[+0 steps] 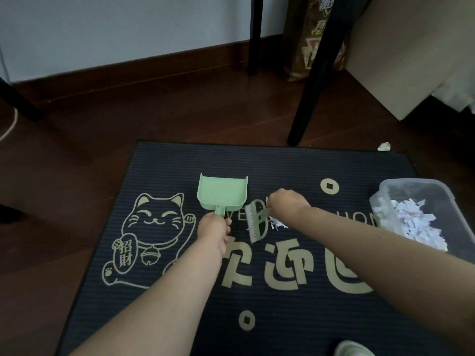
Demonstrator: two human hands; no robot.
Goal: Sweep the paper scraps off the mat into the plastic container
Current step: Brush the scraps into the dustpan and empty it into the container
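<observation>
A dark mat with a cat drawing and pale lettering lies on the floor. My left hand grips the handle of a green dustpan, which sits on the mat with its mouth facing away. My right hand holds a small green brush, its bristles down on the mat just right of the dustpan handle. A little pile of white paper scraps lies under my right wrist, partly hidden. A clear plastic container with many white scraps inside stands at the mat's right edge.
Dark wooden floor surrounds the mat. Black chair or table legs stand beyond its far edge. A brown patterned bag leans at the back, a beige box sits far right, and one stray scrap lies near the mat's far right corner.
</observation>
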